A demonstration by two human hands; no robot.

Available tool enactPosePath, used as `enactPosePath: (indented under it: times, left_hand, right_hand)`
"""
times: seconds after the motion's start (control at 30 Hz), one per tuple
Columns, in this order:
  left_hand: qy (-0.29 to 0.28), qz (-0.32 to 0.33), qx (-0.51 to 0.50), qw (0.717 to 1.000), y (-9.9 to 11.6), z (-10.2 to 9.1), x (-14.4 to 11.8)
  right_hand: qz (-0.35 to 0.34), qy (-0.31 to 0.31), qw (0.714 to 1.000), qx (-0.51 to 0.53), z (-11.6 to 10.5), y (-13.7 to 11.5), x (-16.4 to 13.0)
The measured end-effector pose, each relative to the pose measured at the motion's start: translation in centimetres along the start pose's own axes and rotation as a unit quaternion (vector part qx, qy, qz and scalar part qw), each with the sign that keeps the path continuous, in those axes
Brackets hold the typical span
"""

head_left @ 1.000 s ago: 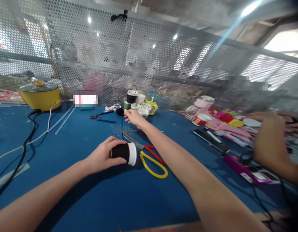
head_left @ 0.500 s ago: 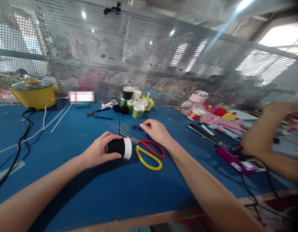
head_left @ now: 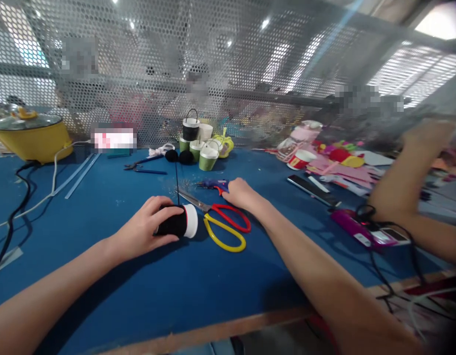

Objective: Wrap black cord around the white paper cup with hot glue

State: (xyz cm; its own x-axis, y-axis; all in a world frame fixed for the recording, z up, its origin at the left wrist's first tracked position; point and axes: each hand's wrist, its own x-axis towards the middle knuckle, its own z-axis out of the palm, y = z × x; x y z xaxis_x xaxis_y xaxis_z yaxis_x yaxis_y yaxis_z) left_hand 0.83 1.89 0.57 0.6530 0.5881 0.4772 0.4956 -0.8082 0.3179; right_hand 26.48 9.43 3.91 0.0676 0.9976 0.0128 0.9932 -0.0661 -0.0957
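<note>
My left hand (head_left: 150, 224) is closed round a white paper cup wrapped in black yarn (head_left: 173, 223), which lies on its side with its white rim to the right. A black strand runs from the cup towards two black yarn balls (head_left: 186, 157). My right hand (head_left: 242, 192) grips the handle of a blue glue gun (head_left: 215, 184) with an orange-red trigger, its nozzle pointing left. Between the hands lie scissors (head_left: 228, 231) with one red and one yellow handle loop, blades partly apart.
Pliers (head_left: 148, 167) and small wrapped cups (head_left: 208, 157) stand or lie further back. A yellow electric pot (head_left: 31, 135) is at left. On the right are a phone (head_left: 312, 190), a purple power strip (head_left: 349, 228), pink craft pieces (head_left: 334, 175) and another person's arm (head_left: 401, 192).
My right hand has closed on the glue gun's handle, where before its fingers were pinched beside it. The cup stays in my left hand, and the view has shifted slightly.
</note>
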Motion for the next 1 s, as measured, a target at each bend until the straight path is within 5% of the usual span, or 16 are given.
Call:
enactPosePath:
  times: [0.2,0.37,0.53,0.7,1.0]
  left_hand:
    - [-0.020,-0.022,0.003,1.000,0.1,-0.3,0.0]
    - [-0.040,-0.033,-0.024,0.998,0.1,-0.9,0.1]
    - [-0.057,-0.042,-0.027,0.997,-0.3,-1.7,0.3]
    - [-0.063,-0.034,-0.037,0.997,-0.4,-2.0,0.4]
    - [-0.037,-0.045,-0.044,0.997,-1.3,-2.1,0.2]
  right_hand:
    - [0.030,-0.024,0.998,0.048,1.3,0.9,1.3]
    - [0.043,0.008,0.989,0.139,-0.3,1.4,0.1]
    - [-0.055,-0.009,0.955,0.293,-3.3,0.5,-3.4]
    - [-0.131,-0.057,0.917,0.372,-3.5,-1.2,-6.6]
    - [-0.112,-0.091,0.933,0.329,-3.7,-2.0,-9.6]
